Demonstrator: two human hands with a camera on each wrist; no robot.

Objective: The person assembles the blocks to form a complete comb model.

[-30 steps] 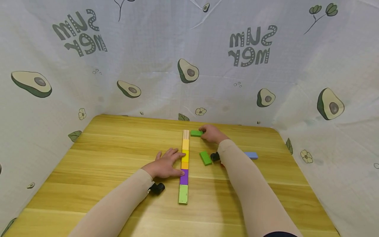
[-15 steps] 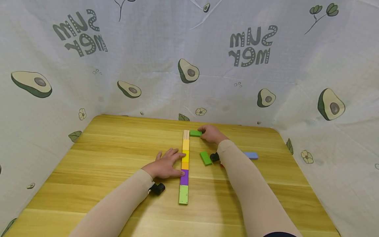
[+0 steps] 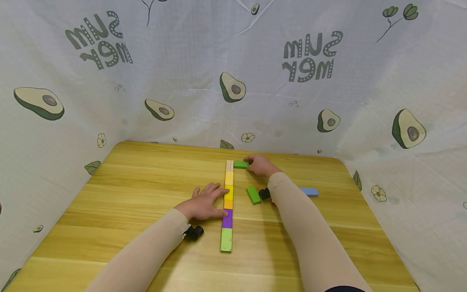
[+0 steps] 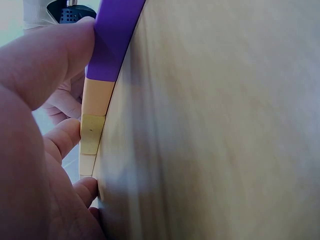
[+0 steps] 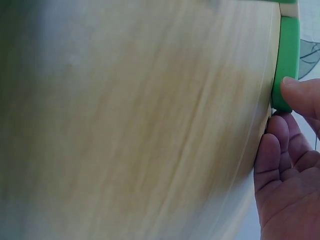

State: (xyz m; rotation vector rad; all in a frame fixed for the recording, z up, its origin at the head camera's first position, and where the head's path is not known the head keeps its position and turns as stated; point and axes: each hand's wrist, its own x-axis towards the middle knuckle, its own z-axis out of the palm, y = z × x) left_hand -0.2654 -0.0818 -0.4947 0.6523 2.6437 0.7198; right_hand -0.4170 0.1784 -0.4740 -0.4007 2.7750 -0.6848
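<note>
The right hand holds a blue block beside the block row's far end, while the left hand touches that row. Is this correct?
The colour is wrong: the right hand holds a green block beside the far end of the row, as the head view shows. The left hand does touch the row.

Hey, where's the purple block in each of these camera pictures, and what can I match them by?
Head: the purple block is below the picture's middle, slightly left.
Left wrist: at the top, left of centre.
Right wrist: not in it.
Shared landmark: the wooden table shows in all three; the left hand, its thumb against the block, links head and left wrist.
</note>
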